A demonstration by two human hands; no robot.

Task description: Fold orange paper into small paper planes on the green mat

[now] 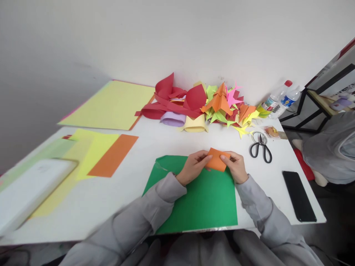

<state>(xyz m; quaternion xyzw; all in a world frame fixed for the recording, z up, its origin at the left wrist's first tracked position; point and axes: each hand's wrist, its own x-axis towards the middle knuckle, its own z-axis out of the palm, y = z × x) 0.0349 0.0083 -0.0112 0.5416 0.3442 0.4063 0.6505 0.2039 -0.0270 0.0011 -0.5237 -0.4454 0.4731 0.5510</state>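
Note:
A small orange paper [216,161], roughly square, is held between both hands above a green sheet [205,203]. My left hand [193,167] pinches its left edge, thumb on top and the other fingers behind. At the right side my right hand [236,166] grips it the same way, with the thumb pressed on the paper's face. The fingers under the paper are mostly hidden. The green sheet lies flat at the table's front edge, beneath my forearms.
Folded paper figures [219,101] and curled red paper [166,99] lie along the wall. Scissors [261,149] and a black phone [298,195] lie right, near plastic bottles [270,101]. Orange paper strip [113,157], yellow sheets [108,105] and a white box-like object [36,188] occupy the left.

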